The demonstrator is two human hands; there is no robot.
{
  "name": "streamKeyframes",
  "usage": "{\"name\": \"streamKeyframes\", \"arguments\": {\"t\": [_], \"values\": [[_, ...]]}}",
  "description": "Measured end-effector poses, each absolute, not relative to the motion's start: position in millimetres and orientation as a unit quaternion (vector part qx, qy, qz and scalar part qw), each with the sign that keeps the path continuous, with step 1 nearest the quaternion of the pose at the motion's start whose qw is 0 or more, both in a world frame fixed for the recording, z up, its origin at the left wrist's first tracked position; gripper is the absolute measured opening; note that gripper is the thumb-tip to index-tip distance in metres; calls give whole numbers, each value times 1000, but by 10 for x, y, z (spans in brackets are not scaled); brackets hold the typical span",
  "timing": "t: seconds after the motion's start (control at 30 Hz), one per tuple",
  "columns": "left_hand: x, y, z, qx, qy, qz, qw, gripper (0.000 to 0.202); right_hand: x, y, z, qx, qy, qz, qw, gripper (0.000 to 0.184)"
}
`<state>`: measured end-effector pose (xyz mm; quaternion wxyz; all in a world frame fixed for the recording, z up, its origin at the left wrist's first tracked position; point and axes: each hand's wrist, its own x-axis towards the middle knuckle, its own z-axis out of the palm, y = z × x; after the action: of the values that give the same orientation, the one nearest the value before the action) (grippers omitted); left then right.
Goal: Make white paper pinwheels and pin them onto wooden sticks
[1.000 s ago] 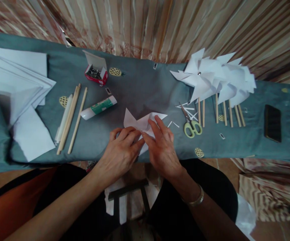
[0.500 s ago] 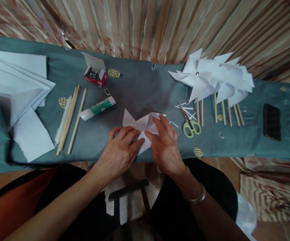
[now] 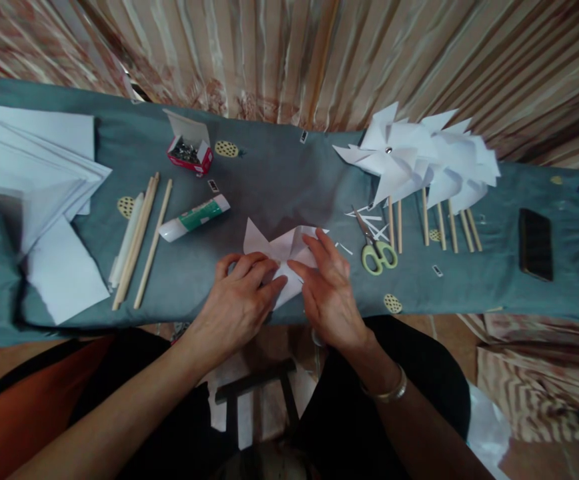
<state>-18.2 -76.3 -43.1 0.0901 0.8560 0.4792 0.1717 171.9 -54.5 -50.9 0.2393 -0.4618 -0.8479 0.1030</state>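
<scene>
A white paper pinwheel (image 3: 283, 248), its points partly folded, lies near the table's front edge between my hands. My left hand (image 3: 243, 288) holds its left side, with thumb and fingers pressed together near the middle. From the other side my right hand (image 3: 328, 283) grips the paper, thumb near the centre and fingers along the upper right fold. Both hands cover part of the paper, so its lower folds are hidden. Scissors (image 3: 377, 253) with green handles lie to the right beside thin paper strips (image 3: 372, 223). A glue tube (image 3: 194, 218) rests to the left.
Finished pinwheels (image 3: 419, 157) on wooden sticks lie at the back right, near a dark phone (image 3: 535, 244). A red box of metal pins (image 3: 189, 155) stands open at the back. Wooden sticks (image 3: 137, 240) and white paper sheets (image 3: 34, 160) lie on the left.
The view has shifted slightly, moving the things on the right a little to the left. My hands keep nearly the same hold on the paper.
</scene>
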Motion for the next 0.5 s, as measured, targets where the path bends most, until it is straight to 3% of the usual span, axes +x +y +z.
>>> {"name": "streamKeyframes", "arguments": {"t": [0.5], "values": [[-178, -751, -423, 855, 478, 179, 95, 25, 1674, -576, -508, -459, -864, 74, 194, 33]]}}
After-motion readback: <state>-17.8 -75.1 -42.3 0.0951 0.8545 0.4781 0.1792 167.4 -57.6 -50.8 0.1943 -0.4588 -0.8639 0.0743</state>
